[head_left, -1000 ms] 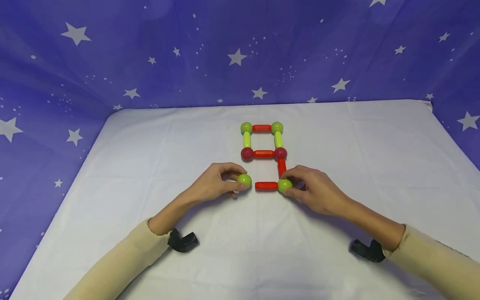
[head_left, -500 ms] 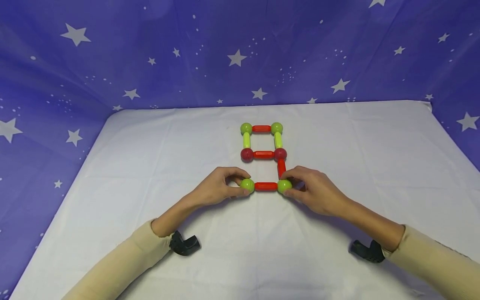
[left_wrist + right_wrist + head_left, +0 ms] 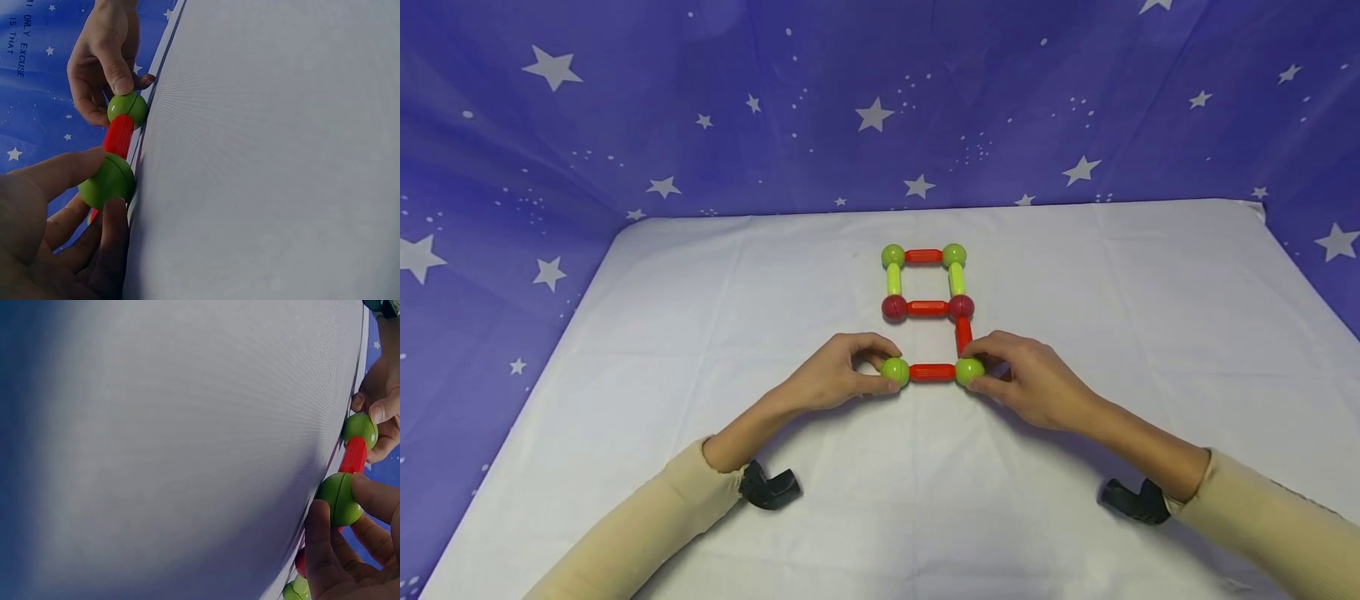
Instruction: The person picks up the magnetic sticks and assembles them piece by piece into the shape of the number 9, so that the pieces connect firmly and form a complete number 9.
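My left hand [image 3: 835, 372] pinches a green ball [image 3: 895, 371] between thumb and fingers at the near left corner of a ball-and-stick figure. That ball touches the left end of a red stick [image 3: 932, 372]. At the stick's other end, my right hand [image 3: 1032, 382] pinches another green ball [image 3: 969, 372]. From there a second red stick [image 3: 963, 335] runs up to a dark red ball [image 3: 962, 307]. Both wrist views show the two pinched balls with the red stick between them, the left one [image 3: 107, 181] and the right one [image 3: 339, 499] each nearest its own camera.
Farther back, a square joins the dark red balls [image 3: 894, 308], two green balls [image 3: 892, 256], red sticks [image 3: 923, 256] and yellow-green sticks [image 3: 893, 280]. All lie flat on a white-covered table [image 3: 737, 275]. A purple star-patterned cloth [image 3: 820, 100] hangs behind. Black wrist devices [image 3: 771, 487] sit below the sleeves.
My left hand has moved slightly right and nearer, bringing its green ball against the free end of the red stick. Since half a second ago, both hands hold still.
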### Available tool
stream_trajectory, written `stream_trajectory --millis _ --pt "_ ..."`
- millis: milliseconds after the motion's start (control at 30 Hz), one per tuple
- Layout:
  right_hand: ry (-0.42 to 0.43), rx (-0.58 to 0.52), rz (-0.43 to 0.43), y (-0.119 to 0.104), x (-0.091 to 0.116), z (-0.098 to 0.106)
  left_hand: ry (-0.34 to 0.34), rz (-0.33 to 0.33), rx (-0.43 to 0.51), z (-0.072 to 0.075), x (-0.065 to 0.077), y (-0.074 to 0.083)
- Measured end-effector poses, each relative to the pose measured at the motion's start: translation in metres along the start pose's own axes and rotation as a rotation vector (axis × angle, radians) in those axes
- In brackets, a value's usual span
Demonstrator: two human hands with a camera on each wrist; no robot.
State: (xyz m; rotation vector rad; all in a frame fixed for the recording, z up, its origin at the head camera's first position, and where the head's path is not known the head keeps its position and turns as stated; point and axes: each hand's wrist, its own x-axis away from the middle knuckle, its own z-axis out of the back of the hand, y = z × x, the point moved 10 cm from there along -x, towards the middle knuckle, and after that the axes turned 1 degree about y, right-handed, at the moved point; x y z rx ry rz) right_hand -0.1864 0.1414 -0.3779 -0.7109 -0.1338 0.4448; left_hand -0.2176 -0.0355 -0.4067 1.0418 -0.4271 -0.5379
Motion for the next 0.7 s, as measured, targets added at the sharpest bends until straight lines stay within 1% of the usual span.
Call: stream_trajectory --millis 700 --pt "-0.009 -0.028 -0.006 0.0015 0.0012 -0.0007 -0.011 0.021 0.015 -0.0004 0.0032 -0.0028"
